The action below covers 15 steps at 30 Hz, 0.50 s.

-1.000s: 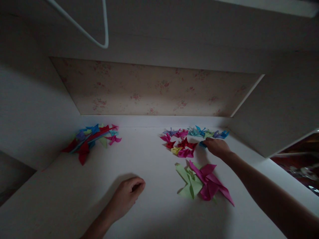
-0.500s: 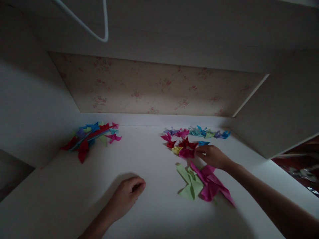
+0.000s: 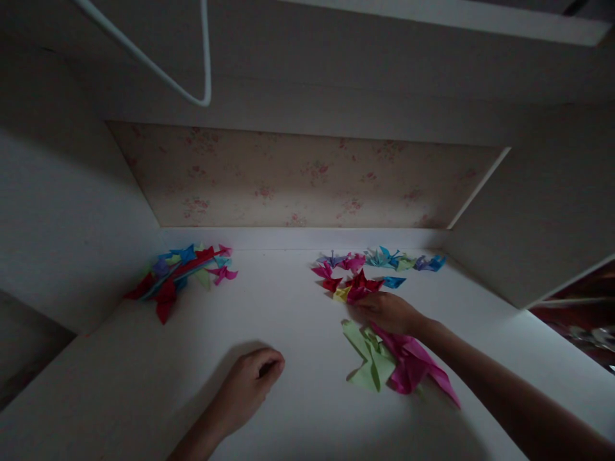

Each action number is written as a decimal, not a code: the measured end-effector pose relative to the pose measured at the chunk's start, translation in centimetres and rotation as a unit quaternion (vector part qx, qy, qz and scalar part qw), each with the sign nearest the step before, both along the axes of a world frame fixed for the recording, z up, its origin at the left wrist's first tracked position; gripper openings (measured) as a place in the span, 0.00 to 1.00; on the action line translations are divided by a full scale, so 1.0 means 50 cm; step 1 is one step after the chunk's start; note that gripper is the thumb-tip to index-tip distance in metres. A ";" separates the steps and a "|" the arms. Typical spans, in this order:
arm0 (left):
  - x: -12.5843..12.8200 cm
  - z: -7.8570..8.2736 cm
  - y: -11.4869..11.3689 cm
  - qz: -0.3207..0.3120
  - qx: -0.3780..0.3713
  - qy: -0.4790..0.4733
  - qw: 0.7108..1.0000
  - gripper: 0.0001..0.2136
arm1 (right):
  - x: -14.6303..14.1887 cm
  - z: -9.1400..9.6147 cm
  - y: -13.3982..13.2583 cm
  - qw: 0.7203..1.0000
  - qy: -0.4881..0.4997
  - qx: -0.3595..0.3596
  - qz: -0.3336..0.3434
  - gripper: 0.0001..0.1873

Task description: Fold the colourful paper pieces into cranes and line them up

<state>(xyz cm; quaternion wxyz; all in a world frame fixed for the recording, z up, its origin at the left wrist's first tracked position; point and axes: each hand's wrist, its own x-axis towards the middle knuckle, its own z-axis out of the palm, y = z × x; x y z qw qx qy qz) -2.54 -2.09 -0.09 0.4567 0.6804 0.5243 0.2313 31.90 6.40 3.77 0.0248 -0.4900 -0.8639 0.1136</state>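
My right hand point(image 3: 384, 312) reaches over the white desk point(image 3: 298, 333), palm down, its fingertips at the near edge of a cluster of small folded paper cranes point(image 3: 353, 285) in red, pink and yellow. Whether the fingers grip one is hidden. Under my wrist lie a large pink folded paper point(image 3: 413, 365) and a light green one point(image 3: 368, 362). A blue crane point(image 3: 394, 282) sits just beyond the hand. My left hand point(image 3: 250, 384) rests on the desk, fingers curled in a loose fist, apart from any paper.
A row of small cranes point(image 3: 398, 260) in blue, green and purple lines the back of the desk. A second heap of coloured folded papers point(image 3: 180, 272) lies at the far left. Floral wallpaper point(image 3: 298, 179) backs the recess; white panels close both sides.
My right hand has drawn back from the blue crane at the rear row, leaving it on the desk, and moved left and nearer to the red and pink cranes. My left hand stayed put.
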 end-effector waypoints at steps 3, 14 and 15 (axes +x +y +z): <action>0.001 0.001 0.000 0.000 0.000 0.001 1.000 0.14 | -0.001 -0.002 0.004 1.000 0.002 0.001 0.000 0.19; 0.001 0.004 -0.001 0.002 0.012 0.006 1.000 0.14 | -0.010 0.003 -0.004 1.000 0.011 0.015 -0.019 0.17; 0.002 0.004 -0.001 0.001 0.013 0.007 1.000 0.14 | -0.012 0.005 -0.007 0.999 0.007 0.020 -0.025 0.17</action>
